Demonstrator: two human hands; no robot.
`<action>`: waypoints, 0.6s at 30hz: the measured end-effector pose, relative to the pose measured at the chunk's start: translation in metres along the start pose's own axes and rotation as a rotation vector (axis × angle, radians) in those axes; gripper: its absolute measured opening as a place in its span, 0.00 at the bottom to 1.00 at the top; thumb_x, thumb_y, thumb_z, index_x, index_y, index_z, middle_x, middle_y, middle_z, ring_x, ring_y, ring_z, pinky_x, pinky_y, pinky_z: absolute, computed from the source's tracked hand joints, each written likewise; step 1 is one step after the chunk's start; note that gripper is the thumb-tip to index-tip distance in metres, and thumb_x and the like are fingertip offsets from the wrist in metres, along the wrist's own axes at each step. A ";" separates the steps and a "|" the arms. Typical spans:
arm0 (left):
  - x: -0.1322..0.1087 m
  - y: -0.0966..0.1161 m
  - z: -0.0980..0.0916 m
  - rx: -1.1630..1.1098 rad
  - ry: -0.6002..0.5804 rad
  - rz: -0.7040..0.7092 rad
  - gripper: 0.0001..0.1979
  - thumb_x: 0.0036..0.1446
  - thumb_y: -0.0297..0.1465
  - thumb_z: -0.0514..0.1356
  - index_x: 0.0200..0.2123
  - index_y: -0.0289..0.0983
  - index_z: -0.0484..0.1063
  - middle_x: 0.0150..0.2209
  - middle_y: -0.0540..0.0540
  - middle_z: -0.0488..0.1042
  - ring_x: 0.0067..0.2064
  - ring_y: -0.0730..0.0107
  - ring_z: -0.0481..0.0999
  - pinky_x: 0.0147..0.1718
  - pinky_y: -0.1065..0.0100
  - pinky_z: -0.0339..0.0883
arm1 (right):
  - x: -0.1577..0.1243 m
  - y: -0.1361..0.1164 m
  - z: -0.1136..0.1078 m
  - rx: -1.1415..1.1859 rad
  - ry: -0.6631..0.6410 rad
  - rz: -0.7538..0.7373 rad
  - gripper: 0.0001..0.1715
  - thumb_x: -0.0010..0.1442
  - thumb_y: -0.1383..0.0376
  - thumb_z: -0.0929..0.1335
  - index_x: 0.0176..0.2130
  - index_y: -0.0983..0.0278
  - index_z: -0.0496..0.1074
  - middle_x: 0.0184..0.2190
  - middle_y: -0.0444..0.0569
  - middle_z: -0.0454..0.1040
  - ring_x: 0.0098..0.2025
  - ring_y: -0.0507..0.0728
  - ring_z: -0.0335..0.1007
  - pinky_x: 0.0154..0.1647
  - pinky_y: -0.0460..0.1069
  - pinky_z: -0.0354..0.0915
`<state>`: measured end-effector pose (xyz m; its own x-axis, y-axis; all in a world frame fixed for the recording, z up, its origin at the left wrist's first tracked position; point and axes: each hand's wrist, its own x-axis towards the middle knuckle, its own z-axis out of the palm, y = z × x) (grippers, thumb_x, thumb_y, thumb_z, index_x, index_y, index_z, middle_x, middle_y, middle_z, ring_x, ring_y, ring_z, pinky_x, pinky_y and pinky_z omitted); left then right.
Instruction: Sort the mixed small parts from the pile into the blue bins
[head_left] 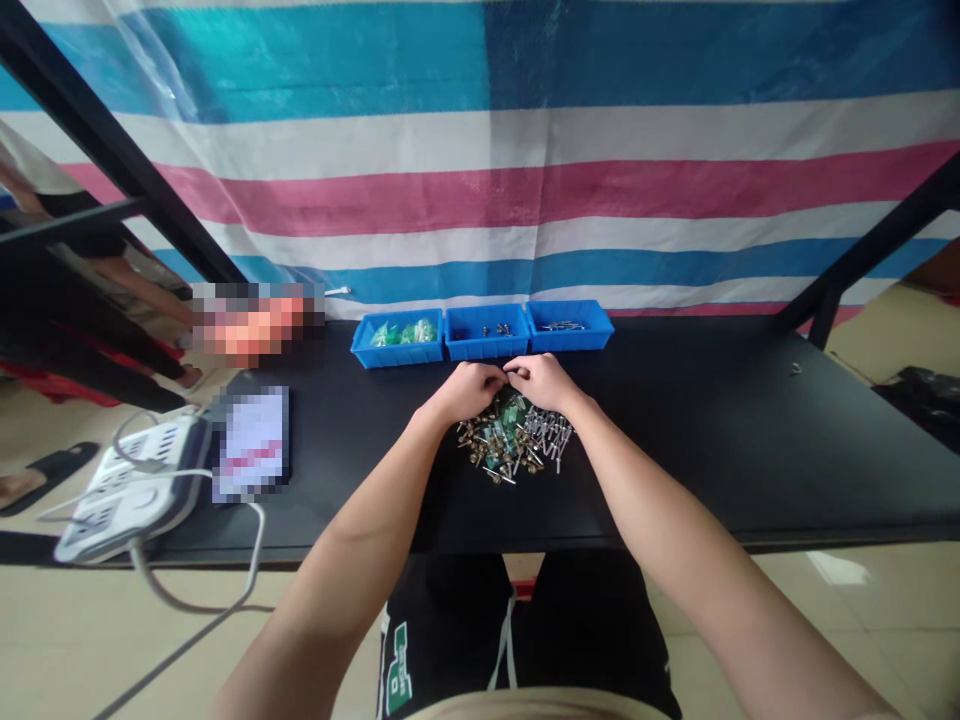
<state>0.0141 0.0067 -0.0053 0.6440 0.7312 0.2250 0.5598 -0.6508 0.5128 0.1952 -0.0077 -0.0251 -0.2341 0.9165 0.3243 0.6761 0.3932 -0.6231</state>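
At jumbled metal-and-green-plastic heap (513,436) — left hand (472,389), right hand (547,383) both curled, hold unclear

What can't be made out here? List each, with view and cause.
Head view:
Whether the left hand and right hand hold anything: hidden by the hands.
Orange item: blurred by pixelation.
Small metal parts in the middle blue bin: too small to count.
Black item at far right: cut off by the picture's edge.

Loose pile (514,437) of brassy, green, silvery parts on tabletop (712,420)
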 end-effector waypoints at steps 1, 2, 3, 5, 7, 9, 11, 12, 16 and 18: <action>0.000 0.000 0.000 -0.014 0.023 -0.016 0.13 0.56 0.27 0.53 0.37 0.36 0.78 0.34 0.45 0.80 0.36 0.66 0.77 0.39 0.67 0.67 | 0.000 0.000 0.000 0.002 -0.002 0.000 0.13 0.55 0.67 0.66 0.38 0.64 0.79 0.22 0.45 0.76 0.22 0.51 0.66 0.27 0.45 0.57; 0.000 0.000 -0.001 -0.024 0.042 -0.030 0.14 0.56 0.26 0.52 0.37 0.36 0.78 0.35 0.45 0.80 0.36 0.66 0.77 0.39 0.67 0.68 | 0.000 0.000 0.000 0.003 -0.003 0.001 0.13 0.55 0.67 0.66 0.38 0.64 0.79 0.22 0.44 0.76 0.22 0.51 0.66 0.26 0.45 0.57; 0.000 0.000 -0.001 -0.028 0.054 -0.039 0.14 0.56 0.26 0.52 0.38 0.36 0.78 0.35 0.45 0.80 0.36 0.65 0.77 0.39 0.67 0.68 | 0.000 -0.001 0.000 0.002 -0.005 0.001 0.13 0.55 0.68 0.66 0.38 0.64 0.79 0.22 0.44 0.76 0.22 0.50 0.66 0.26 0.45 0.57; 0.000 0.000 -0.003 -0.023 0.068 -0.043 0.15 0.55 0.25 0.51 0.37 0.36 0.78 0.36 0.45 0.80 0.38 0.65 0.77 0.40 0.67 0.68 | 0.000 -0.001 -0.001 -0.001 -0.012 -0.001 0.13 0.55 0.68 0.66 0.37 0.64 0.79 0.21 0.44 0.75 0.22 0.50 0.65 0.27 0.45 0.57; 0.000 0.000 -0.004 -0.007 0.071 -0.040 0.16 0.52 0.23 0.51 0.36 0.36 0.78 0.37 0.45 0.80 0.39 0.65 0.77 0.41 0.68 0.68 | -0.001 -0.003 -0.001 -0.010 -0.018 -0.022 0.11 0.54 0.68 0.66 0.36 0.64 0.79 0.22 0.44 0.75 0.23 0.50 0.66 0.28 0.46 0.58; -0.001 -0.002 -0.004 0.018 0.061 -0.040 0.18 0.48 0.20 0.51 0.35 0.36 0.78 0.37 0.46 0.80 0.39 0.65 0.77 0.41 0.68 0.68 | -0.001 -0.005 -0.002 -0.037 -0.018 -0.076 0.09 0.52 0.69 0.67 0.32 0.64 0.78 0.24 0.45 0.75 0.27 0.52 0.67 0.32 0.46 0.59; -0.001 -0.005 -0.005 0.045 0.061 -0.047 0.19 0.45 0.19 0.50 0.35 0.36 0.78 0.36 0.46 0.79 0.39 0.65 0.76 0.41 0.69 0.68 | -0.001 -0.009 -0.002 -0.069 -0.021 -0.139 0.06 0.51 0.70 0.68 0.27 0.64 0.77 0.24 0.46 0.74 0.30 0.53 0.67 0.35 0.47 0.60; 0.000 -0.006 -0.004 0.059 0.071 -0.054 0.19 0.44 0.19 0.50 0.34 0.36 0.77 0.36 0.46 0.79 0.39 0.65 0.76 0.41 0.69 0.69 | -0.002 -0.011 -0.001 -0.080 -0.028 -0.164 0.05 0.51 0.70 0.69 0.25 0.64 0.76 0.24 0.46 0.73 0.31 0.53 0.66 0.37 0.48 0.61; 0.000 -0.011 -0.004 0.109 0.110 -0.080 0.19 0.44 0.19 0.49 0.34 0.35 0.77 0.36 0.44 0.78 0.40 0.64 0.76 0.42 0.67 0.68 | -0.004 -0.018 0.001 -0.085 -0.088 -0.200 0.04 0.50 0.66 0.71 0.30 0.64 0.77 0.27 0.47 0.72 0.35 0.55 0.64 0.40 0.49 0.61; 0.001 -0.012 -0.004 0.120 0.111 -0.086 0.18 0.45 0.20 0.49 0.34 0.35 0.77 0.36 0.44 0.78 0.40 0.64 0.76 0.42 0.66 0.68 | -0.005 -0.020 0.001 -0.108 -0.127 -0.197 0.10 0.50 0.64 0.72 0.35 0.64 0.78 0.31 0.48 0.72 0.38 0.56 0.64 0.42 0.50 0.61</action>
<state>0.0057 0.0156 -0.0081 0.5331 0.7992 0.2776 0.6730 -0.5994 0.4334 0.1820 -0.0197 -0.0154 -0.4503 0.8274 0.3355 0.6777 0.5614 -0.4749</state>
